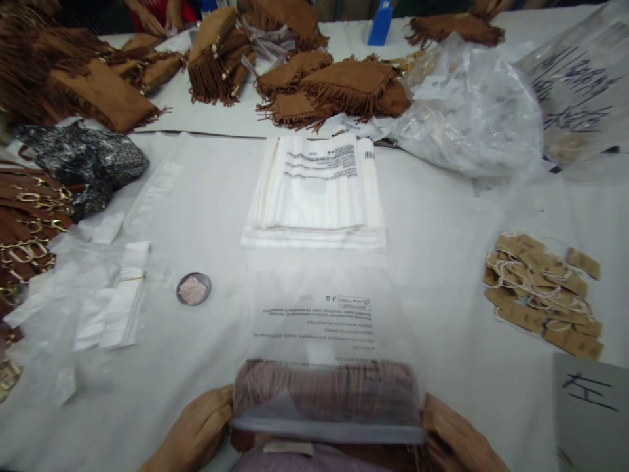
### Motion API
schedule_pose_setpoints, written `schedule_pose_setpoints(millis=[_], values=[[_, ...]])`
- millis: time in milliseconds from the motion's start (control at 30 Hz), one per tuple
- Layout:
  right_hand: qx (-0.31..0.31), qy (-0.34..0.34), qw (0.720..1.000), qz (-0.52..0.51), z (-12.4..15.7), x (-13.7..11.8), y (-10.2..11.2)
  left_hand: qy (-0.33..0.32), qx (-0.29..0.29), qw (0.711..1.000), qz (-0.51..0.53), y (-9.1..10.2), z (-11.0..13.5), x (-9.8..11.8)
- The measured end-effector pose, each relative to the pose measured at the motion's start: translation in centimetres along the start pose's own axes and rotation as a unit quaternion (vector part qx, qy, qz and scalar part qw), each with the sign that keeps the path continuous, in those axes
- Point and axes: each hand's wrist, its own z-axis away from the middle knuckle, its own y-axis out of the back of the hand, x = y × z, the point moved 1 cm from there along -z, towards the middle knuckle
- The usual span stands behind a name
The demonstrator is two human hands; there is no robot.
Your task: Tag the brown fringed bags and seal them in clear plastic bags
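Observation:
Close to me lies a clear plastic bag (314, 328) with dark printed text. Part of a brown fringed bag (324, 393) shows through its near end, and more brown material sticks out below the mouth. My left hand (199, 419) grips the left side of the plastic bag with fingers closed at its edge. On the opposite side my right hand (452, 432) is closed at the right edge, its fingertips partly hidden. A stack of printed plastic bags (314, 210) lies flat just beyond.
On the right are a heap of brown string tags (545, 295) and a grey sheet (590, 406) marked in ink. A small round dish (193, 289) and white packets (118, 301) lie left. Fringed brown bags (344, 85) and crumpled clear plastic (472, 111) line the back, near another person's hands (154, 23).

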Motion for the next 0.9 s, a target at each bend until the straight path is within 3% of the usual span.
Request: schedule_pose_setpoints(millis=[100,233,400,500,600,667,700,767,900], values=[[0.019,0.006,1.000,0.012,-0.9,1.1,-0.2,0.002,0.028,0.999,-0.028,0.3,-2.2,-1.0],[0.045,0.021,0.998,0.043,-3.1,2.3,-0.4,-0.020,-0.016,0.998,-0.054,1.7,-5.8,-3.1],[0.111,-0.063,0.990,0.053,-4.7,2.2,-1.5,-0.006,0.080,0.990,-0.113,1.2,-8.4,-4.2],[0.146,-0.079,0.984,0.069,-5.4,1.2,-1.7,0.070,0.131,0.987,-0.067,-0.2,-8.9,-3.3],[0.182,-0.043,0.980,0.070,-5.5,0.0,-1.3,0.221,0.200,0.954,0.020,-1.4,-8.5,-1.7],[0.170,-0.009,0.984,0.053,-5.2,-0.2,-1.0,0.294,0.205,0.932,0.060,-1.8,-7.6,-0.8],[0.154,0.006,0.987,0.044,-5.0,-0.1,-0.8,0.300,0.195,0.932,0.061,-1.8,-7.0,-0.6],[0.105,0.017,0.994,0.035,-4.5,0.5,-0.6,0.247,0.160,0.955,0.034,-1.0,-5.9,-0.5],[0.018,-0.009,0.999,0.033,-3.8,1.5,-0.2,0.068,0.080,0.994,-0.025,1.5,-3.9,-1.0]])
